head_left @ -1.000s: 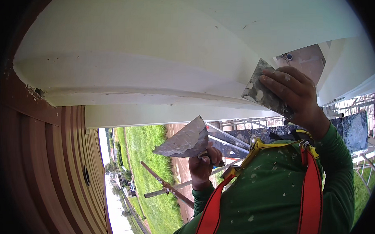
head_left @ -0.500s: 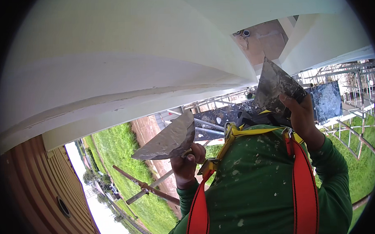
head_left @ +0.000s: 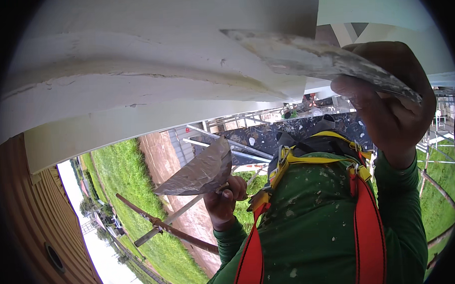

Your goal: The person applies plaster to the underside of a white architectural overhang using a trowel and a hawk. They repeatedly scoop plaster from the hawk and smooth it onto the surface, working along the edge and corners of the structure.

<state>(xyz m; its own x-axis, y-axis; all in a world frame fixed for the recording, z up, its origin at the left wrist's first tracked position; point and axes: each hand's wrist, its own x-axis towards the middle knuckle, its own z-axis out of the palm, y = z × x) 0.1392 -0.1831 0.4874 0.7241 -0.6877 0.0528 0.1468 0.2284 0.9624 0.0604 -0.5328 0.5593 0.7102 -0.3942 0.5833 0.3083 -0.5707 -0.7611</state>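
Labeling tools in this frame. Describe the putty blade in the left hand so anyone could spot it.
Start at the white moulding overhead, then drop to the left hand at mid-frame. It grips a wide grey blade, held away from the wall. The right hand raises the other blade at the moulding.

The putty knife (head_left: pixel 315 59) above the right hand (head_left: pixel 386 106) is dull, smeared metal. The white moulding (head_left: pixel 150 89) beside it looks matt, rough and cracked.

A moulded ledge (head_left: pixel 135 85) spans the top of the view, with a scraper blade (head_left: pixel 304 56) lying against its right end, gripped by the right hand (head_left: pixel 391 106). Below and left, the left hand (head_left: pixel 224 199) holds a trowel (head_left: pixel 198 170) out leftward. A harness (head_left: pixel 360 207) crosses the chest beneath, scaffold poles (head_left: pixel 160 227) and grass (head_left: pixel 118 176) far below, a slatted wall (head_left: pixel 35 219) at left.
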